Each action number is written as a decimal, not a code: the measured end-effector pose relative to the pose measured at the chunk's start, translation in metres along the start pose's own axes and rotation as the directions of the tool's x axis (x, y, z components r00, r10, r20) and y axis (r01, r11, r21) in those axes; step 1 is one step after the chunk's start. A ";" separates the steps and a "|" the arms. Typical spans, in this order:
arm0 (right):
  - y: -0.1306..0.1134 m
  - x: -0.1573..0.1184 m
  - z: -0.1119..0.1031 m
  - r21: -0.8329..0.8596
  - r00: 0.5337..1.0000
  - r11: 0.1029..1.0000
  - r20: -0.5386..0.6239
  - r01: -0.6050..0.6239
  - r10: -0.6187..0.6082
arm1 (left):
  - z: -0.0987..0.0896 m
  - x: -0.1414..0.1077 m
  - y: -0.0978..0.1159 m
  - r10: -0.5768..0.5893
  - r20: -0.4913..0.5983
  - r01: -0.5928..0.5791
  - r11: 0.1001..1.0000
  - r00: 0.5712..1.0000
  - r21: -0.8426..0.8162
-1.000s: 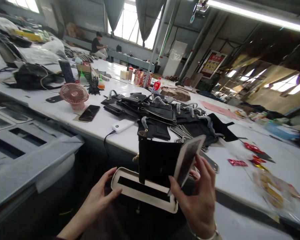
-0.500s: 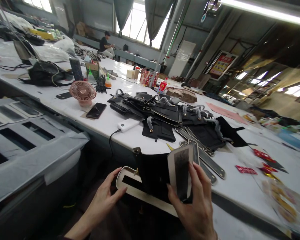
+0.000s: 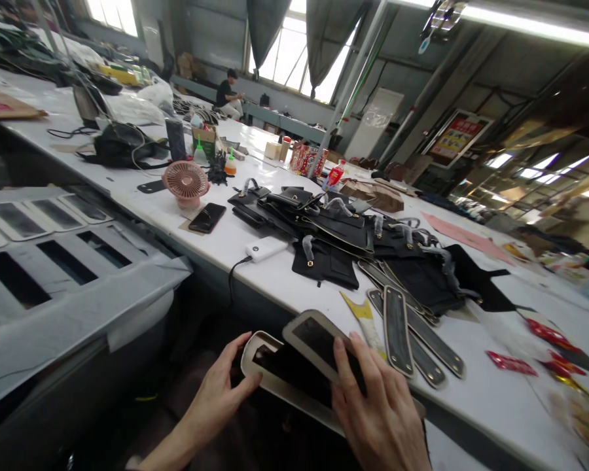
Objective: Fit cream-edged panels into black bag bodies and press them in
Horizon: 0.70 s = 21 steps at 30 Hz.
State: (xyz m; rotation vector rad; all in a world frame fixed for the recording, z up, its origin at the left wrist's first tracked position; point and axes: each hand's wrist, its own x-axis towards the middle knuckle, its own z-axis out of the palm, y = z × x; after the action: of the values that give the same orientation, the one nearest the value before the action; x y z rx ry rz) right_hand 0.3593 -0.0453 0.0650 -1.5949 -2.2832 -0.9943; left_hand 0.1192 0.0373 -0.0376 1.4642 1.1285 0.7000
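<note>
Low in front of me is a black bag piece (image 3: pixel 294 402) with a cream edge and rounded end. My left hand (image 3: pixel 220 386) grips that left end, thumb on top and fingers behind. A rounded cream panel (image 3: pixel 290 332) with a dark strip down its middle lies slanted over the bag piece. My right hand (image 3: pixel 373 399) has its fingers over this panel and its thumb hidden beneath. Beyond it on the table edge lie long dark straps (image 3: pixel 397 330) with pale borders and rivets, beside a yellow-and-white strip (image 3: pixel 366 320).
Black bags (image 3: pixel 324 255) with wrapped handles are heaped on the white table (image 3: pixel 216 255). A pink fan (image 3: pixel 186 183), a phone (image 3: pixel 207 218) and a white power bank (image 3: pixel 265 248) stand left of them. Panels lie on a covered stand (image 3: pixel 127 288) at left. A person (image 3: pixel 228 95) sits far back.
The rounded panel has tipped from upright to slanted, leaning left over the bag piece. The black part that stood up between my hands has gone down. The view has turned slightly left.
</note>
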 end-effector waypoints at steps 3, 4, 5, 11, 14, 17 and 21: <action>-0.002 0.005 0.002 -0.044 0.999 0.998 -0.023 0.037 -0.038 | 0.000 0.001 -0.001 0.006 -0.008 -0.006 1.000 1.000 -0.018; -0.004 0.006 0.003 -0.040 0.998 0.997 -0.020 0.060 -0.060 | 0.000 0.001 -0.002 0.009 -0.009 -0.009 1.000 1.000 -0.022; -0.005 0.006 0.005 -0.035 0.996 0.996 -0.014 0.082 -0.083 | 0.000 0.001 -0.002 0.012 -0.007 -0.012 1.000 1.000 -0.023; -0.008 0.004 0.015 -0.098 0.995 0.990 0.031 0.099 -0.096 | 0.000 0.002 -0.001 0.027 -0.011 -0.027 1.000 1.000 -0.011; -0.006 0.004 0.019 -0.108 0.999 0.993 0.032 0.045 -0.042 | 0.000 0.002 -0.001 0.025 -0.016 -0.025 1.000 1.000 0.003; -0.007 0.003 0.023 -0.073 0.999 0.997 0.038 0.014 -0.012 | 0.000 0.002 0.000 0.011 -0.035 -0.010 1.000 0.999 0.028; -0.010 -0.004 0.030 -0.044 0.999 0.998 0.025 0.043 -0.042 | 0.000 0.004 0.008 0.060 -0.052 -0.055 0.995 0.997 0.086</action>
State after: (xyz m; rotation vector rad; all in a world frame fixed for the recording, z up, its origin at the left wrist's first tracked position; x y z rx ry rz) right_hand 0.3588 -0.0322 0.0359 -1.5900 -2.3356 -1.0492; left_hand 0.1229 0.0416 -0.0308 1.5624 1.1740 0.7444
